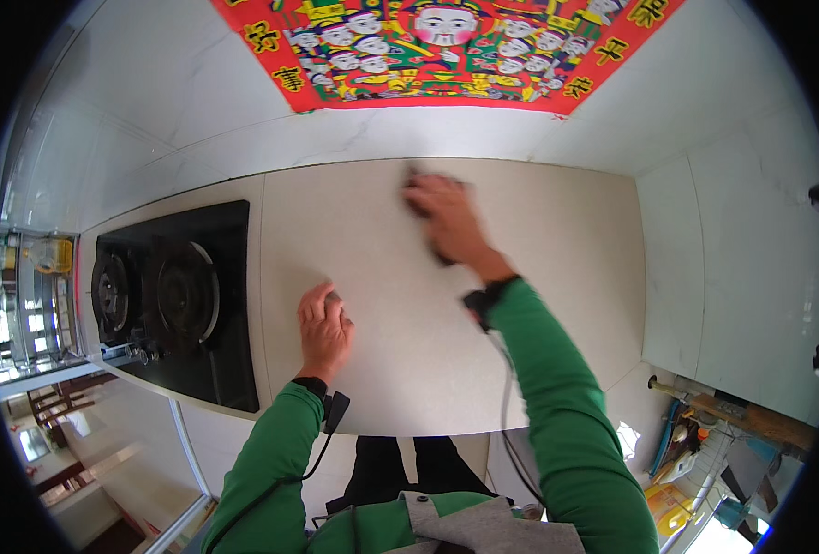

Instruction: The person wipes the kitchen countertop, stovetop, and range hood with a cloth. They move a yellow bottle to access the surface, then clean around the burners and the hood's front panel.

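Note:
Under my right hand (pixel 444 216) is a dark cloth (pixel 441 256), pressed on the beige countertop (pixel 375 228) near the back wall. Motion blur softens both hand and cloth, and the palm covers most of the cloth. My left hand (pixel 325 329) rests lower on the countertop, between the stove and my right hand. Its fingers are curled; a small greyish patch shows by the fingertips, and I cannot tell whether it is a held thing or shadow. Black bands with cables are on both wrists.
A black two-burner gas stove (pixel 233 311) is set in the counter at left. Marbled wall tiles (pixel 409 135) bound the back and right, below a red printed poster (pixel 444 93). A bottle of yellow liquid (pixel 53 255) stands far left. A yellow jug (pixel 669 509) is at lower right.

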Demonstrator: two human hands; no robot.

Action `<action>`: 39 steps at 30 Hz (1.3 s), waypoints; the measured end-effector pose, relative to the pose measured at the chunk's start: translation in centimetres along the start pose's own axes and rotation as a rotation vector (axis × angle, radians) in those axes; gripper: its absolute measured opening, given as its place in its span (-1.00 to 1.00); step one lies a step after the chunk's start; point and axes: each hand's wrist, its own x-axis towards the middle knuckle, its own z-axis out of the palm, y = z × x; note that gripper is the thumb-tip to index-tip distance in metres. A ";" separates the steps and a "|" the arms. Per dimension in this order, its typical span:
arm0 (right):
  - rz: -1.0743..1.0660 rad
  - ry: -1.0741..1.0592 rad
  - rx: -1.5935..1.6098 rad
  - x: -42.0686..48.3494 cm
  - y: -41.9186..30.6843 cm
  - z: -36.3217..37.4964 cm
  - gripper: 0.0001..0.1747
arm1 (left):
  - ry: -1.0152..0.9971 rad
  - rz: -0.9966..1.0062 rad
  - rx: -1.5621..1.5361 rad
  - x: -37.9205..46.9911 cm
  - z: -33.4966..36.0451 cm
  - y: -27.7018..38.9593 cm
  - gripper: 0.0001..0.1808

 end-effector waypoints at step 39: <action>0.360 -0.036 -0.299 -8.3 2.6 -7.3 -0.39 | -0.001 0.043 -0.015 0.3 0.0 0.1 -0.72</action>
